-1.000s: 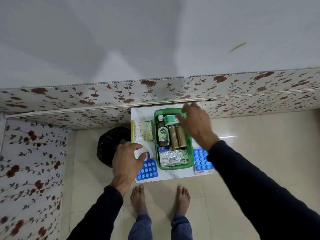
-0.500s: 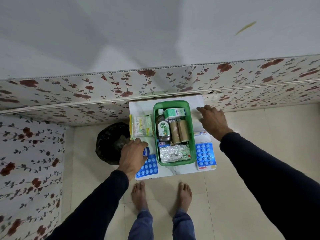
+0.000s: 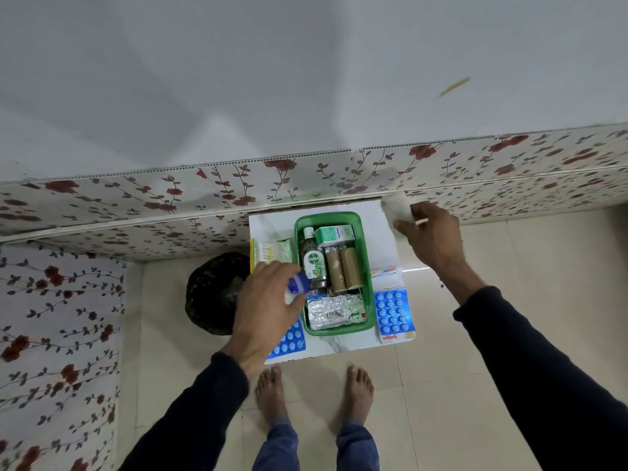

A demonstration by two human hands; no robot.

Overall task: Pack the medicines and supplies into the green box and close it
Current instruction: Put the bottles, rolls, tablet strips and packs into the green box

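Note:
The green box (image 3: 369, 266) stands open on a small white table (image 3: 384, 239). Inside it are a Dettol bottle (image 3: 314, 261), a green-and-white carton (image 3: 334, 234), two brown rolls (image 3: 344, 270) and a foil strip (image 3: 334, 309). My left hand (image 3: 268, 307) is lifted at the box's left side, shut on a small white bottle with a blue cap (image 3: 296, 287). Beyond the table's far right corner, my right hand (image 3: 430, 236) holds a white wad (image 3: 397, 207). Blue pill strips lie to the left (image 3: 289, 341) and right (image 3: 394, 311) of the box.
A yellow-green packet (image 3: 272, 251) lies left of the box, a small white tube carton (image 3: 384, 271) to its right. A black bin (image 3: 215, 290) stands on the floor left of the table. The floral wall panel runs behind. My bare feet are just below the table.
My left hand has lifted the blue-capped bottle off the table toward the box. My right hand has moved back and right, taking up a white wad at the table's far corner.

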